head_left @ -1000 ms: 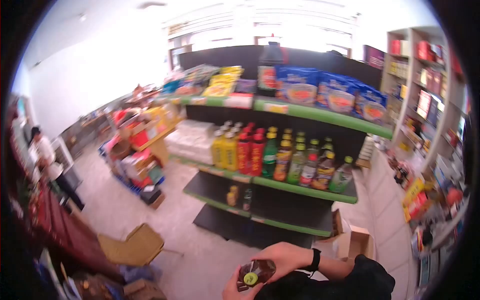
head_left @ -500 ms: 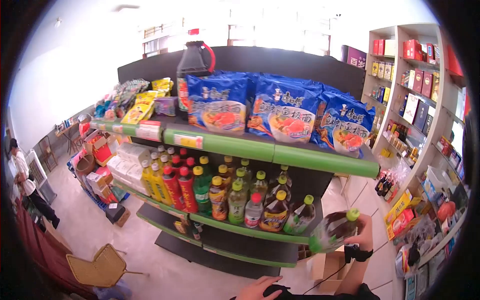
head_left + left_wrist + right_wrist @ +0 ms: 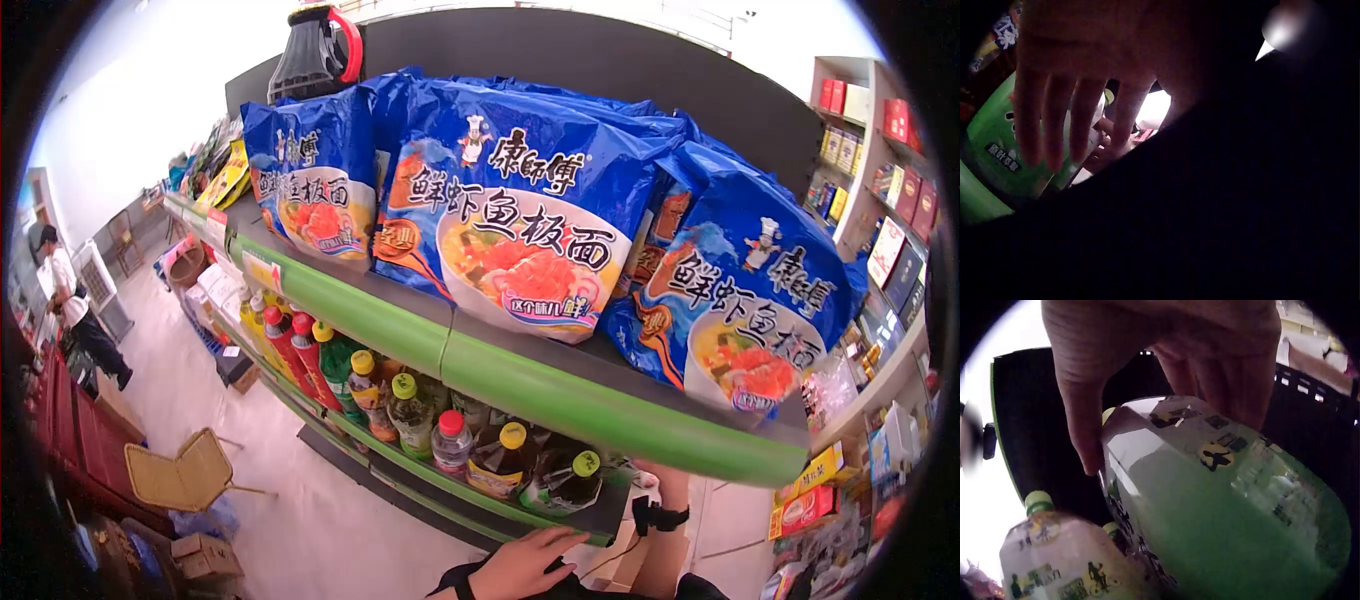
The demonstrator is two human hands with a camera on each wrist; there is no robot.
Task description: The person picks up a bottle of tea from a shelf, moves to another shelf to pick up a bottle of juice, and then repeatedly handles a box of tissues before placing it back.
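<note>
In the right wrist view my right hand (image 3: 1166,344) grips a plastic drink bottle (image 3: 1210,500) with a green and white label, thumb on one side and fingers on the other. Another bottle (image 3: 1054,550) with a light green cap stands beside it. From the head camera, most of the right hand is hidden behind the upper shelf edge. My left hand (image 3: 525,562) is low at the front edge of the bottle shelf, fingers extended. A green-labelled bottle (image 3: 1007,144) shows behind those fingers in the left wrist view.
Blue noodle packs (image 3: 520,220) line the upper shelf, whose green edge strip (image 3: 600,400) juts out above the bottles. Several capped bottles (image 3: 410,415) stand in a row below. A wicker chair (image 3: 185,470) is at the left, and a stocked wall shelf (image 3: 880,200) at the right.
The right hand has carried the bottle, first held low by both hands, out to the right and in under the upper shelf. The left hand has let go of it. The view has moved closer.
</note>
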